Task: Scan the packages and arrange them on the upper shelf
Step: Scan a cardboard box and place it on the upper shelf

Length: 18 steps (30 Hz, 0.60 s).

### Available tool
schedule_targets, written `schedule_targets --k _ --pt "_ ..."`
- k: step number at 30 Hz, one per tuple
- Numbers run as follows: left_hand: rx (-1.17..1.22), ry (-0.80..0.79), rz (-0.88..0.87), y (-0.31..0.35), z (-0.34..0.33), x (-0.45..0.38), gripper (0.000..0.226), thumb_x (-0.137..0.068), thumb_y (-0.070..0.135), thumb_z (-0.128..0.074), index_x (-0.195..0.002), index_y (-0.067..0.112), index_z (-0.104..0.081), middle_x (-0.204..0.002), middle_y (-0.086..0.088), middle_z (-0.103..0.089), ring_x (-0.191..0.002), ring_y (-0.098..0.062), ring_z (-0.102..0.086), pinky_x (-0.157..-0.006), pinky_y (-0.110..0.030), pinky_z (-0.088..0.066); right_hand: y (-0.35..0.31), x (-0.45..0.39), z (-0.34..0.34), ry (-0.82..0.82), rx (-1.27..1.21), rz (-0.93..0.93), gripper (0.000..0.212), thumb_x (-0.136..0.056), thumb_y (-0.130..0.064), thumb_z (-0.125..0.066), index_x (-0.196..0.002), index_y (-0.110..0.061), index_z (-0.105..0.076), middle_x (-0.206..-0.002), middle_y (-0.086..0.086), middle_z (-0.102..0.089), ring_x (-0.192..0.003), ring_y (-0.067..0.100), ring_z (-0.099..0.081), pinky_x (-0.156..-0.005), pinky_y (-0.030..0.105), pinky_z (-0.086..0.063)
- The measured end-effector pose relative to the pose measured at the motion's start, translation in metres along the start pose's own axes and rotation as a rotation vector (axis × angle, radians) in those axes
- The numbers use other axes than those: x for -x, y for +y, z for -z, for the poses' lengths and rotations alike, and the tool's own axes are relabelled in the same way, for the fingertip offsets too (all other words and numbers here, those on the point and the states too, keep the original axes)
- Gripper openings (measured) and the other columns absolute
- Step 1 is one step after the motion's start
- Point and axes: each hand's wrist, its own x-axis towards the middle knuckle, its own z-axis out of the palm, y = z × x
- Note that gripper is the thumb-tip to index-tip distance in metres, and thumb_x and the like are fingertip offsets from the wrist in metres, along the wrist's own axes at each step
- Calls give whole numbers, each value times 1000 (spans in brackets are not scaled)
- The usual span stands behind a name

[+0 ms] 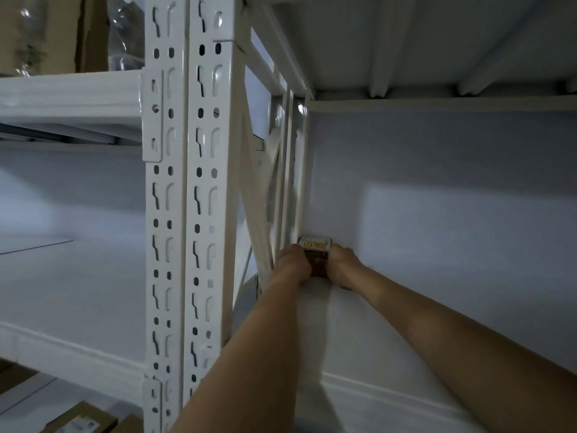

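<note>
Both bare arms reached deep into the white metal shelf [390, 323], toward its rear left corner. A small brown package [316, 257] with a white and yellow label on its top stood on the shelf surface in that corner, close to the back wall [452, 189] and just beside the side frame. The left hand [295, 264] gripped the left side of the package with curled fingers. The right hand [342, 263] gripped the right side in the same way. The package sat between the two hands, and only its top and a strip of its front face showed.

Two perforated white uprights [190, 214] stood side by side in the left foreground, with diagonal bracing behind them. The underside of the next shelf level [421, 42] ran overhead, stiffened by ribs. Flat brown boxes [78, 420] lay on a lower level at the bottom left. Cardboard and clear plastic wrap [121, 32] appeared at the upper left, above the neighbouring bay.
</note>
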Motion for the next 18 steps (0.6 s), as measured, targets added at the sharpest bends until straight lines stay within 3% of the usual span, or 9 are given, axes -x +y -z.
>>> schedule_targets --k 2,6,12,18 --pt "-29 -1 -6 -2 -2 -5 45 -97 12 -47 -140 5 -37 -139 -17 -46 -125 -29 -50 -100 -35 -43 0 -4 -3 22 1 -4 41 -103 -15 -46 -140 2 -42 -134 24 -54 -122 37 -55 -98 37 -45" --pt "-61 -9 -29 -2 -2 -11 39 -97 10 -47 -135 2 -42 -133 -16 -53 -121 -28 -53 -95 -31 -44 7 -7 -16 27 -35 16 54 -103 -15 -45 -152 -2 -29 -145 21 -48 -127 33 -53 -105 33 -42" --pt "-8 -13 8 1 1 -7 47 -96 14 -52 -139 -1 -40 -133 -16 -55 -118 -26 -57 -89 -28 -46 11 -16 -23 37 -190 28 44 -103 -28 -44 -146 -16 -45 -139 13 -57 -110 24 -60 -96 25 -46" --pt "-17 -26 30 4 2 2 58 -97 19 -53 -144 -3 -28 -138 -16 -51 -123 -27 -54 -92 -29 -45 6 12 -4 -56 -208 65 58 -101 -23 -57 -152 -7 -35 -147 13 -51 -130 28 -53 -103 23 -40"
